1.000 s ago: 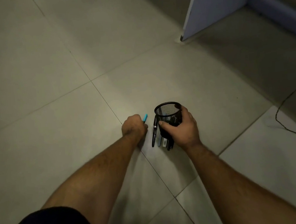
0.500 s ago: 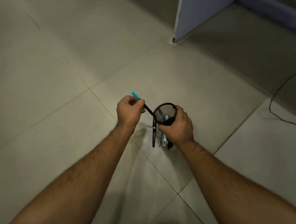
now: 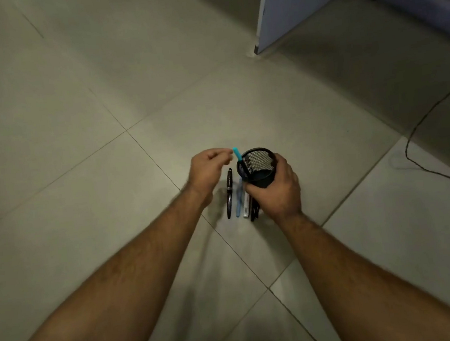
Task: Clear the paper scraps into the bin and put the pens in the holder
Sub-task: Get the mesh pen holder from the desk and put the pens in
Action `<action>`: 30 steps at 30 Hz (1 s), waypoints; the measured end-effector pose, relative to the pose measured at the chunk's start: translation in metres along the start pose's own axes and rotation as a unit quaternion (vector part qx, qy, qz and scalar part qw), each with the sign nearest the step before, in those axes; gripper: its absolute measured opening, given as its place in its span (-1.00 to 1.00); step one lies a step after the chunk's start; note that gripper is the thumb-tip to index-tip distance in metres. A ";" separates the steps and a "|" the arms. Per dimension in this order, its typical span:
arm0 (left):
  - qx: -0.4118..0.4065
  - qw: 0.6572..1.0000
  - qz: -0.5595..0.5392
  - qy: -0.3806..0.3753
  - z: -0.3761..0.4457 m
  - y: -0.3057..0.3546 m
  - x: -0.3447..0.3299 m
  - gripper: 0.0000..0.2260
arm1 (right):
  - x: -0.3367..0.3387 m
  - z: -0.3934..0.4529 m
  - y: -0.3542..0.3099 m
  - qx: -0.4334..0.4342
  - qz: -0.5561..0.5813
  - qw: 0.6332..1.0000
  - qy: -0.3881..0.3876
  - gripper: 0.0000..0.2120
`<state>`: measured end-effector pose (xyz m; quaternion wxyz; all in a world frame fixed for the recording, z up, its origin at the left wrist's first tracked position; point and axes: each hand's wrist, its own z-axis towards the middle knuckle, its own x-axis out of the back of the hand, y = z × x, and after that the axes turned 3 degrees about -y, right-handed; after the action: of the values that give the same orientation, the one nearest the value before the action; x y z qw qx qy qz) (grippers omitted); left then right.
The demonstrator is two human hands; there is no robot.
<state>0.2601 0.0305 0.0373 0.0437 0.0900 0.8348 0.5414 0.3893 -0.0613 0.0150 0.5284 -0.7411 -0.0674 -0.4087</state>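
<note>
Right hand [image 3: 274, 190] is wrapped around the mesh holder [image 3: 258, 166], keeping it upright on the floor [image 3: 72, 103]. A teal-capped pen [image 3: 237, 155] leans in its rim. Left hand [image 3: 210, 169] hovers beside the cap, fingers loosely curled, holding nothing. The remaining pens [image 3: 230, 193] lie on the floor below that hand, pointing away from the person, so the left is nearer.
</note>
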 end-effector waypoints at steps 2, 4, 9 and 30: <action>0.027 0.999 0.011 0.012 0.005 -0.006 0.006 -0.81 | 0.003 0.001 0.005 -0.002 -0.003 1.000 -0.007 -0.16; 0.049 0.998 0.046 0.000 0.007 -0.020 0.009 -0.80 | 0.006 0.000 0.007 -0.005 0.010 1.000 0.001 -0.16; 0.066 0.955 0.288 0.038 0.015 -0.061 -0.006 -0.86 | 0.008 0.002 0.018 -0.005 0.014 1.000 0.014 -0.12; -0.026 0.998 -0.038 0.040 -0.010 0.026 -0.040 -0.94 | 0.010 -0.007 0.014 -0.021 -0.007 0.999 0.046 -0.19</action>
<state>0.3001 0.0236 0.0644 0.0330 0.0352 0.8241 0.5644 0.3993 -0.0762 0.0124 0.5125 -0.7319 -0.0403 -0.4473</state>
